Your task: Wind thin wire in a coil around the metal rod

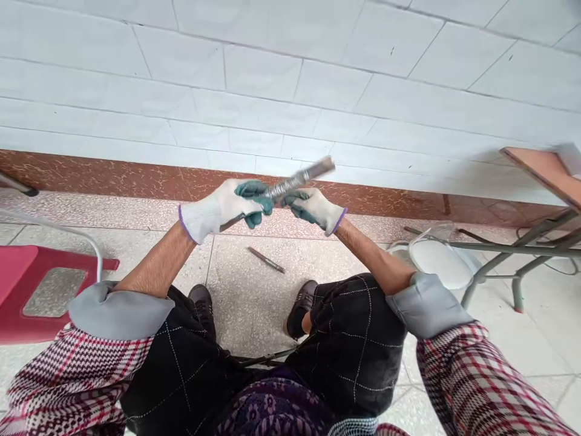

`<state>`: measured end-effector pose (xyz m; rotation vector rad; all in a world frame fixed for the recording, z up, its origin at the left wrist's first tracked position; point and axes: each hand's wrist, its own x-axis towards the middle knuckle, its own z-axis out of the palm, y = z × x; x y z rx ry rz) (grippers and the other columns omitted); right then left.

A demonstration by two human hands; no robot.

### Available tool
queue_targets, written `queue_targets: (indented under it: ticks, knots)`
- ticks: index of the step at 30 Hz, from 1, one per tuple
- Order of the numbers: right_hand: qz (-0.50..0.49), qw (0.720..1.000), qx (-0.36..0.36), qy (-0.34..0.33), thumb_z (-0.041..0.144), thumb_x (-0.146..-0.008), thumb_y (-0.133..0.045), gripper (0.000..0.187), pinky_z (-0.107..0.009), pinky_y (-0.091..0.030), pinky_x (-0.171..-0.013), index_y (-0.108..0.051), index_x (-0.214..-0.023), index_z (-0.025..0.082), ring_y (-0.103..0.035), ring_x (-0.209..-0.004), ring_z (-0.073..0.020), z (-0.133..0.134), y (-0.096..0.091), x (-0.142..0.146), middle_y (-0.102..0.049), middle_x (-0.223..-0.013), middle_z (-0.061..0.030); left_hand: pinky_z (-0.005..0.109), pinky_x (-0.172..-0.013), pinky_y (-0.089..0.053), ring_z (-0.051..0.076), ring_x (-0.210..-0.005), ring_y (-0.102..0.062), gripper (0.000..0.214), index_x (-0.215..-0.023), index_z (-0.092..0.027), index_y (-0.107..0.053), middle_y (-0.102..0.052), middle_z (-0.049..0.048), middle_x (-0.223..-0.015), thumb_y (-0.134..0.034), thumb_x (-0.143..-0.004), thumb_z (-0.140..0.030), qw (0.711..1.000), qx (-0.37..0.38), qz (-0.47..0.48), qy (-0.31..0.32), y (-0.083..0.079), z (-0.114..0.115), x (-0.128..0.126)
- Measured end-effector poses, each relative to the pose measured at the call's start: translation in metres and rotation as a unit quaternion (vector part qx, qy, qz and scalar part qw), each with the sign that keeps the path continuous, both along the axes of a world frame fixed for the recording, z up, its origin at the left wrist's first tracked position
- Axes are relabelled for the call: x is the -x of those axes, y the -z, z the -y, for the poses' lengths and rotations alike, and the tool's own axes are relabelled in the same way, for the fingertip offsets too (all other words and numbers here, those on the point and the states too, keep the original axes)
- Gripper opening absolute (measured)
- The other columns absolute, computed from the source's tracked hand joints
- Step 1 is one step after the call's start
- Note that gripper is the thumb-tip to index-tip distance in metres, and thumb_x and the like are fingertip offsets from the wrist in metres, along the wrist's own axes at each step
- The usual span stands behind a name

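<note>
My left hand [240,203], in a white glove with green-coated fingers, is closed around a metal rod [313,172]. The rod slants up to the right in front of the wall; its middle is silvery and ridged, like a coil or a thread, and slightly blurred. Beside that ridged part is my right hand [313,207], in a matching glove, its fingers curled together just under the rod. What those fingers hold, if anything, is hidden. A similar short rod [267,260] lies on the floor between my shoes.
A white tiled wall [272,72] with a red-brown baseboard [113,181] stands ahead. To the left is a red plastic stool [49,303]. On the right are a white round seat [440,260], a green metal frame [517,248] and a wooden top [544,172].
</note>
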<state>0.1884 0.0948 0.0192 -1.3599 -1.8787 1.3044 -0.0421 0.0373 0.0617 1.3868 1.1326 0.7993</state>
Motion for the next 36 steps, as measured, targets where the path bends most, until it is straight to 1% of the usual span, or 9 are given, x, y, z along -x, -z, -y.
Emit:
queue_targets:
  ticks: [6,11,16,21,25,28,30,32,36]
  knots:
    - [0.076,0.990,0.011,-0.122,0.009,-0.091,-0.056,0.023,-0.023,-0.034,-0.050,-0.077,-0.099,0.015,-0.047,-0.053,-0.0095,0.038,0.003,0.011,-0.058,-0.063,0.0039,0.027,-0.055,-0.050,0.012,-0.058,-0.061,0.011,-0.090,-0.018,-0.067,-0.071,0.0025,-0.078,-0.073,-0.090,-0.009,0.966,0.028,0.088,-0.241,0.017,-0.027,0.012]
    - [0.122,0.974,-0.037,-0.186,0.009,-0.096,-0.054,0.028,-0.024,-0.041,-0.058,-0.079,-0.106,0.017,-0.055,-0.060,-0.0107,0.053,-0.004,0.016,-0.069,-0.076,0.0002,0.024,-0.044,-0.038,0.010,-0.047,-0.050,0.010,-0.100,-0.019,-0.067,-0.068,0.0004,-0.070,-0.063,-0.106,-0.026,0.960,0.104,0.171,-0.197,0.019,-0.034,0.016]
    - [0.147,0.974,-0.035,-0.170,0.013,-0.099,-0.056,0.026,-0.025,-0.040,-0.057,-0.080,-0.110,0.017,-0.054,-0.058,-0.0118,0.050,0.000,0.013,-0.065,-0.070,0.0011,0.024,-0.043,-0.035,0.011,-0.046,-0.045,0.040,-0.118,-0.021,-0.068,-0.066,0.0003,-0.071,-0.064,-0.105,-0.059,0.964,0.105,0.214,-0.121,0.015,-0.041,0.008]
    - [0.136,0.980,-0.032,-0.143,0.010,-0.097,-0.054,0.030,-0.026,-0.039,-0.057,-0.080,-0.112,0.015,-0.052,-0.058,-0.0118,0.049,-0.007,0.003,-0.059,-0.064,0.0032,0.023,-0.055,-0.047,0.010,-0.056,-0.053,0.018,-0.116,-0.020,-0.068,-0.065,-0.0012,-0.077,-0.054,-0.108,-0.028,0.966,0.092,0.205,-0.126,0.015,-0.038,0.010]
    - [0.111,0.984,-0.034,-0.136,0.012,-0.096,-0.056,0.030,-0.026,-0.039,-0.057,-0.081,-0.110,0.015,-0.051,-0.057,-0.0115,0.053,-0.012,-0.001,-0.058,-0.063,0.0031,0.029,-0.070,-0.054,0.015,-0.074,-0.063,0.037,-0.128,-0.018,-0.070,-0.073,0.0066,-0.102,-0.066,-0.091,-0.015,0.984,-0.057,-0.051,-0.163,0.025,-0.038,0.018]
    - [0.067,0.989,-0.051,-0.123,0.020,-0.096,-0.058,0.027,-0.026,-0.038,-0.055,-0.082,-0.108,0.016,-0.050,-0.057,-0.0111,0.053,-0.018,-0.005,-0.058,-0.063,0.0028,0.036,-0.078,-0.051,0.025,-0.094,-0.069,0.046,-0.139,-0.020,-0.073,-0.074,0.0146,-0.123,-0.069,-0.092,-0.018,0.890,-0.160,-0.420,-0.078,0.038,-0.043,0.020]
    - [0.039,0.993,-0.074,-0.087,0.024,-0.095,-0.060,0.025,-0.026,-0.036,-0.053,-0.082,-0.104,0.016,-0.049,-0.056,-0.0107,0.045,-0.021,-0.012,-0.058,-0.063,0.0022,0.038,-0.077,-0.048,0.029,-0.098,-0.069,0.043,-0.138,-0.021,-0.075,-0.074,0.0163,-0.126,-0.066,-0.096,-0.021,0.819,-0.168,-0.548,0.024,0.046,-0.042,0.016]
    - [0.028,0.996,-0.087,-0.022,0.023,-0.093,-0.060,0.023,-0.026,-0.034,-0.050,-0.081,-0.100,0.016,-0.047,-0.055,-0.0102,0.031,-0.017,-0.023,-0.057,-0.063,0.0017,0.036,-0.072,-0.045,0.027,-0.091,-0.068,0.039,-0.129,-0.022,-0.079,-0.077,0.0135,-0.114,-0.067,-0.092,-0.021,0.812,-0.151,-0.554,0.110,0.051,-0.036,0.007]
    - [0.055,0.993,-0.059,0.086,0.016,-0.089,-0.058,0.023,-0.026,-0.030,-0.044,-0.079,-0.098,0.014,-0.042,-0.048,-0.0097,0.003,0.009,-0.050,-0.054,-0.059,0.0027,0.033,-0.062,-0.042,0.019,-0.068,-0.059,0.025,-0.104,-0.022,-0.081,-0.072,0.0046,-0.081,-0.077,-0.079,-0.025,0.907,-0.086,-0.382,0.157,0.051,-0.012,-0.013]
